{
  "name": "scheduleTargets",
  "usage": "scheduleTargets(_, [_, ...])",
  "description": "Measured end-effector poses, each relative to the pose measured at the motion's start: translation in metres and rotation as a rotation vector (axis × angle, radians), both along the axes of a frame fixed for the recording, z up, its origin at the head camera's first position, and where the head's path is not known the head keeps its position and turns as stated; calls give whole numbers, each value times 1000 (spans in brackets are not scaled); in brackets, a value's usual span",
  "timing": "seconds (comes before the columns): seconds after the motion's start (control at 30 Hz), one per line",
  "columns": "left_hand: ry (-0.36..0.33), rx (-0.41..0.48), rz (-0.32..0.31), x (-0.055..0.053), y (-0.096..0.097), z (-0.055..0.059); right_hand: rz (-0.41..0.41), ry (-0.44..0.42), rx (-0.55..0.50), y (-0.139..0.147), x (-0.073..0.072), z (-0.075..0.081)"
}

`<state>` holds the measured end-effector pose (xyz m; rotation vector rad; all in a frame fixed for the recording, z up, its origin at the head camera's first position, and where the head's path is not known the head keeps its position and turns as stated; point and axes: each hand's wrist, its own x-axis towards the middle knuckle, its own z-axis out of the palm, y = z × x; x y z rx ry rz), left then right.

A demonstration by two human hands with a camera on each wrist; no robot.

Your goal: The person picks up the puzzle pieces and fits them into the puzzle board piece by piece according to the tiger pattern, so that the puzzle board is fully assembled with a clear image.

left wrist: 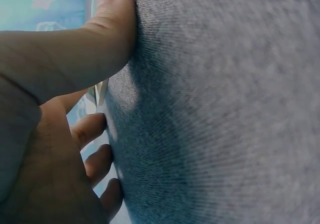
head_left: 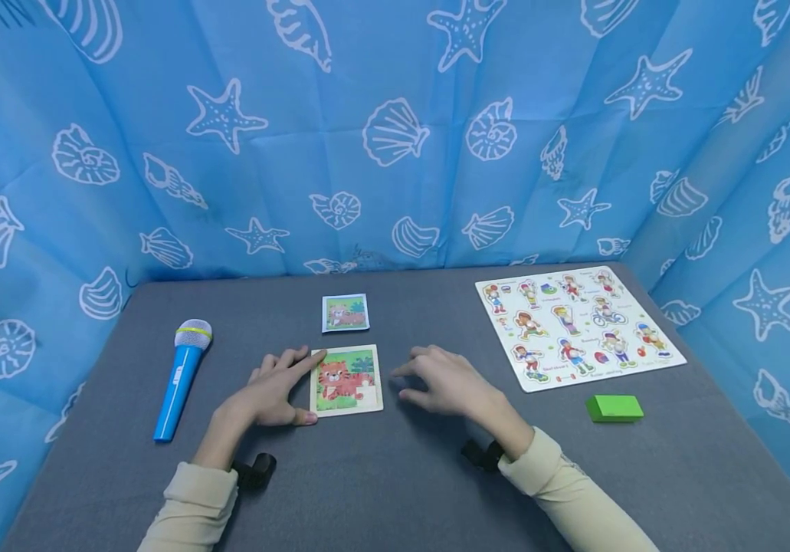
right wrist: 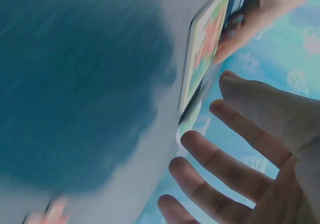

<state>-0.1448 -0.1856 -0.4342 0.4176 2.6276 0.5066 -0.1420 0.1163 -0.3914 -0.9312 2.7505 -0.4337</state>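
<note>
A square jigsaw puzzle [head_left: 346, 379] with an orange tiger picture lies on the dark table. A pale, piece-shaped patch shows at its lower right. My left hand [head_left: 273, 389] rests beside it, with the index finger at the upper left corner and the thumb at the lower left corner. Just right of the puzzle, my right hand [head_left: 451, 381] hovers with its fingers spread and slightly bent, holding nothing. The right wrist view shows the puzzle [right wrist: 206, 47] beyond the fingertips. Behind the puzzle lies a small tiger picture card [head_left: 345, 313].
A blue toy microphone [head_left: 181, 383] lies at the left. A white board [head_left: 546, 284] with sports figures is at the back right, with a green block [head_left: 614, 409] in front of it. A blue curtain [head_left: 395, 176] hangs behind the table. Something pinkish [right wrist: 52, 211] is blurred in the right wrist view.
</note>
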Motion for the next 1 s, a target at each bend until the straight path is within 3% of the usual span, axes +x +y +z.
scheduleTargets(0.4, [-32, -20, -17, -1, 3, 2, -89, -71, 54, 72, 5, 1])
scheduleTargets(0.73, [-32, -39, -12, 0, 4, 3, -64, -25, -5, 86, 8, -9])
scheduleTargets(1.0, [-34, -29, -8, 0, 3, 2, -107, -29, -15, 94, 9, -10])
